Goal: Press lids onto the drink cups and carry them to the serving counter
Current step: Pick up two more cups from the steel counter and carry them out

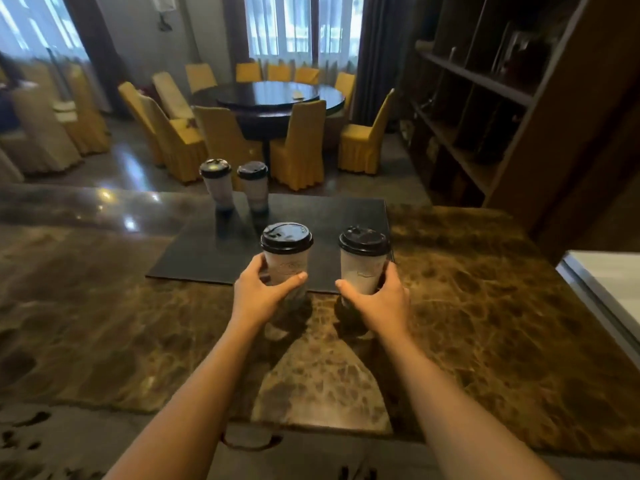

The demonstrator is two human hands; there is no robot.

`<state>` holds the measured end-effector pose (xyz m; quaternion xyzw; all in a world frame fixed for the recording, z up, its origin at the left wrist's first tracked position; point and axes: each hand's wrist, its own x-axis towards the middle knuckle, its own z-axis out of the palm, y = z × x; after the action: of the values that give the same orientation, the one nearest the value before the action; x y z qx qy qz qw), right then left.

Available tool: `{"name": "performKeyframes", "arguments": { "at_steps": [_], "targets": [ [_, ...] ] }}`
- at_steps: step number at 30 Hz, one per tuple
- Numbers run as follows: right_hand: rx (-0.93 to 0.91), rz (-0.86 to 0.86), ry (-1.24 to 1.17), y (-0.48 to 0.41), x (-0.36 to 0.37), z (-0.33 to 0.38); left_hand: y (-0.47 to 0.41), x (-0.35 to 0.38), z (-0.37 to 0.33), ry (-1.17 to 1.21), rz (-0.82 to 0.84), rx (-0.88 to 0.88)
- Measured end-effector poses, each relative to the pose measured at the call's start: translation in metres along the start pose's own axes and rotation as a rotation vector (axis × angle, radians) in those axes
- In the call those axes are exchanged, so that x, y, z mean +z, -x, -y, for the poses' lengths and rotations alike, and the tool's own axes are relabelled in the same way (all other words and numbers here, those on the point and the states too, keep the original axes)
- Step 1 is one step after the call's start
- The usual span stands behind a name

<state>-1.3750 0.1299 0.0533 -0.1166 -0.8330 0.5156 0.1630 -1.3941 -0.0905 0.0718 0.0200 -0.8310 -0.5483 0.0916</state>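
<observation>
at centre, over the near edge of the dark mat [207,251]: left hand [258,294], wrapped around the lower half of a white paper cup [285,266], thumb across its front; black lid [286,238] seated on top.
just to its right, hands apart: right hand [377,299], closed around a second white cup [362,271], thumb on its front; black lid [364,240] on. whether either cup rests on the surface or is lifted clear cannot be told; dark reflections lie on the stone below both.
beneath both forearms: brown marble counter [485,323], glossy.
beyond the left hand, at the far edge of the mat: two more lidded cups, one [217,183] left, one [254,185] right, standing upright, close together but not touching.
further out, past the counter: round dark table [277,97] ringed by yellow-covered chairs [298,143]; curtained windows [298,26] behind.
far right of the right hand: dark wooden shelves [485,98], contents unclear.
</observation>
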Motion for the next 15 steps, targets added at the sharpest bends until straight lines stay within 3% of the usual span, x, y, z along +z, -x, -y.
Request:
{"name": "performKeyframes", "arguments": {
  "at_steps": [12, 15],
  "targets": [
    [0.024, -0.141, 0.027, -0.211, 0.134, -0.006, -0.271, 0.042, 0.056, 0.106, 0.113, -0.01],
    [0.053, -0.105, 0.044, -0.25, 0.158, -0.015, -0.314, 0.06, 0.07, 0.126, 0.131, -0.035]
  ]
}}
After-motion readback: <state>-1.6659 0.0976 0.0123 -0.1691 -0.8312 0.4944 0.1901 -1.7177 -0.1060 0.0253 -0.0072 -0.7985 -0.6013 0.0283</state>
